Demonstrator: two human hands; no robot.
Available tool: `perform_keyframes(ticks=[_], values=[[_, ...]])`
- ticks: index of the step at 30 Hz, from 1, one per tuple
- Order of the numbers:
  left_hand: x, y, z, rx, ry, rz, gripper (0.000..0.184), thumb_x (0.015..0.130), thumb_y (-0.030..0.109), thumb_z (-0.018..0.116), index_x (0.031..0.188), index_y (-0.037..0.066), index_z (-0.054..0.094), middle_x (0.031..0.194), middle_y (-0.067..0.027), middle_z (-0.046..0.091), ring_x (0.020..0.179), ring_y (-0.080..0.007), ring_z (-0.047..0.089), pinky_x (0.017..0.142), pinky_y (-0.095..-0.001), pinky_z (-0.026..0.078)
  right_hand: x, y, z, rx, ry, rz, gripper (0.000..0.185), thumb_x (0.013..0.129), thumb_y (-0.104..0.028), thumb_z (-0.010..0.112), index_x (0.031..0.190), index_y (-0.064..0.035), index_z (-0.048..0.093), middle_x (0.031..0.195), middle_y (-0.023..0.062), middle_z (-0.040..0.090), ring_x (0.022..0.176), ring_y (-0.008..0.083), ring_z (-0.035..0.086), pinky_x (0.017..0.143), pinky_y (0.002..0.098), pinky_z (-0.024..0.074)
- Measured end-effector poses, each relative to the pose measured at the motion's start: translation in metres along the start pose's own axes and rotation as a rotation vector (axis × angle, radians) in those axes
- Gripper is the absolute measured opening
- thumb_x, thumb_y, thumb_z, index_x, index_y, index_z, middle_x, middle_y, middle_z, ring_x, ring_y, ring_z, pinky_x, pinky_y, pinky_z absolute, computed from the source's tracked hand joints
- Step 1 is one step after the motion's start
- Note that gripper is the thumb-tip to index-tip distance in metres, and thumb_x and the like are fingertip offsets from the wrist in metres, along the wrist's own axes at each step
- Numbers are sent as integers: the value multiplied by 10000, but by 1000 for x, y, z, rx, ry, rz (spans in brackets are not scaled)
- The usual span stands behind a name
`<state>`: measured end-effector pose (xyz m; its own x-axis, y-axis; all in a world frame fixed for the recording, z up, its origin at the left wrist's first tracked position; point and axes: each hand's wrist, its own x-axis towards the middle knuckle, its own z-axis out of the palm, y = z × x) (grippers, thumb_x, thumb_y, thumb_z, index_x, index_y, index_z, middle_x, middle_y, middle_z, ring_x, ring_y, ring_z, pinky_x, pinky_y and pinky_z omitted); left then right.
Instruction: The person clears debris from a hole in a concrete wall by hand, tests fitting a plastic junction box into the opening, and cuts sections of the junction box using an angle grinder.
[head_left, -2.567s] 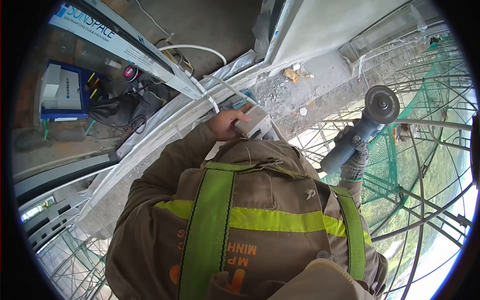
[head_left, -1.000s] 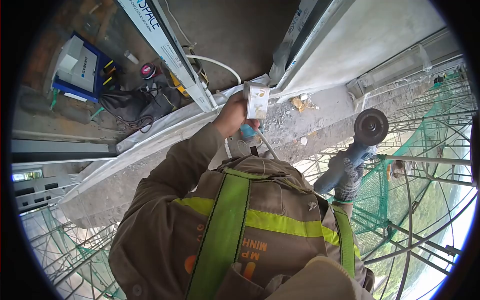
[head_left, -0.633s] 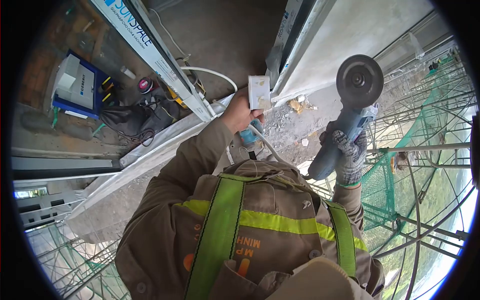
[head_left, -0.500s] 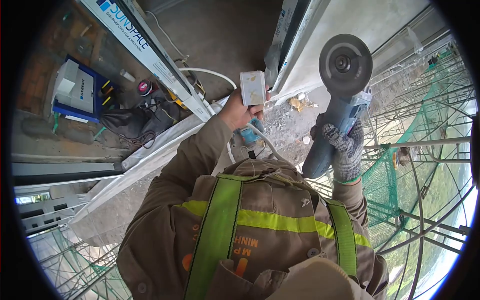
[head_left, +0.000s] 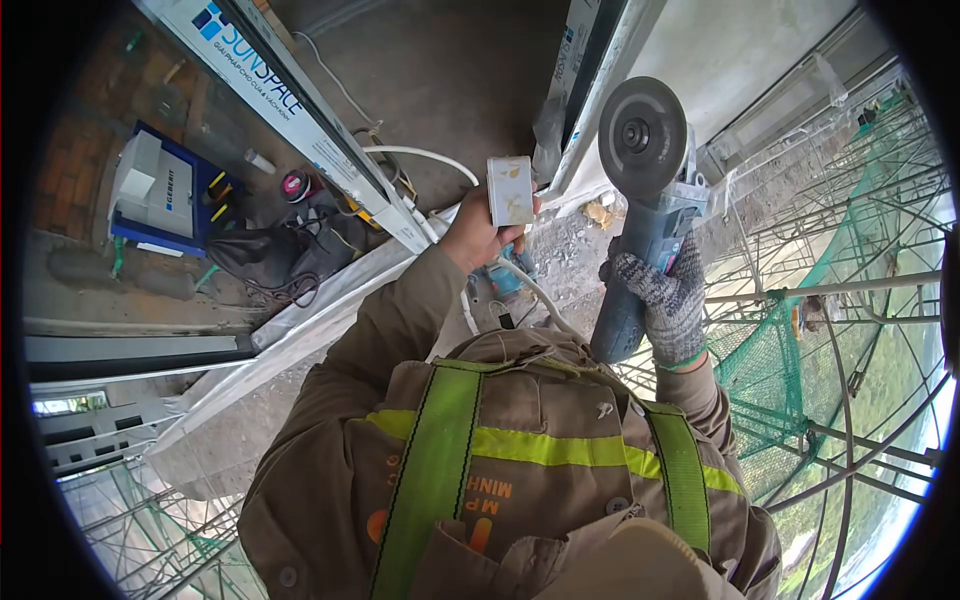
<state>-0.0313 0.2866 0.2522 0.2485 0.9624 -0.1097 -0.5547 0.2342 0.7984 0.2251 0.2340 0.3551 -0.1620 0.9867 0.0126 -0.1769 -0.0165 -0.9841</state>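
My bare left hand is closed around a small white box-shaped piece with brownish marks on its face. On the right, my right hand, in a grey knitted glove, grips the blue-grey body of an angle grinder. The grinder's round disc points up and away from me, to the right of the white piece and apart from it. Below my left hand, a teal tool lies on the dusty ledge, partly behind a pale hose.
A labelled window frame stands at upper left. Beyond it lie a blue and white case, a dark bag and a pink respirator filter. Scaffold poles and green netting are at the right. Rubble lies on the ledge.
The grinder has risen from the far right and swung left, nearer the white piece. My left hand has lifted that piece away from my chest and turned it. The view has shifted.
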Motion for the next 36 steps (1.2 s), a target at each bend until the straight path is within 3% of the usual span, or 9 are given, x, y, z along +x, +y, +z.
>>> perform_keyframes(ticks=[5, 8, 12, 25, 36], values=[[5, 0, 8, -11, -10, 6, 330, 1060, 255, 426, 1234, 31, 593, 996, -99, 665, 516, -94, 459, 499, -330, 505, 1, -7, 2, -100, -22, -5, 512, 803, -14, 770, 1263, -6, 545, 980, 139, 701, 817, 246, 723, 746, 370, 604], [7, 1, 16, 11, 23, -8, 321, 1060, 248, 426, 1217, 27, 598, 997, -101, 665, 511, -95, 457, 493, -332, 499, 3, -10, 3, -133, -59, 38, 559, 808, -86, 828, 1279, -28, 532, 1069, 92, 694, 946, 177, 683, 840, 336, 568], [10, 3, 11, 43, 50, 4, 300, 1056, 226, 429, 1184, 22, 608, 987, -102, 661, 502, -95, 453, 484, -336, 491, 7, -2, 10, -199, -50, -28, 482, 817, -17, 774, 1243, -16, 548, 977, 118, 705, 835, 228, 721, 754, 363, 601], [15, 9, 23, 181, 119, -4, 228, 1014, 116, 430, 1054, 23, 634, 794, -62, 623, 478, -114, 434, 470, -347, 457, 11, 4, 20, -280, -65, -45, 510, 825, -30, 779, 1266, -17, 524, 989, 106, 699, 863, 217, 712, 778, 351, 597], [21, 15, 18, 146, 174, -44, 216, 997, 94, 416, 1016, 29, 621, 746, -54, 594, 470, -115, 424, 463, -345, 437, 25, 12, 31, -245, -70, 6, 503, 821, -49, 786, 1255, -18, 534, 976, 107, 699, 844, 200, 707, 762, 339, 587]])
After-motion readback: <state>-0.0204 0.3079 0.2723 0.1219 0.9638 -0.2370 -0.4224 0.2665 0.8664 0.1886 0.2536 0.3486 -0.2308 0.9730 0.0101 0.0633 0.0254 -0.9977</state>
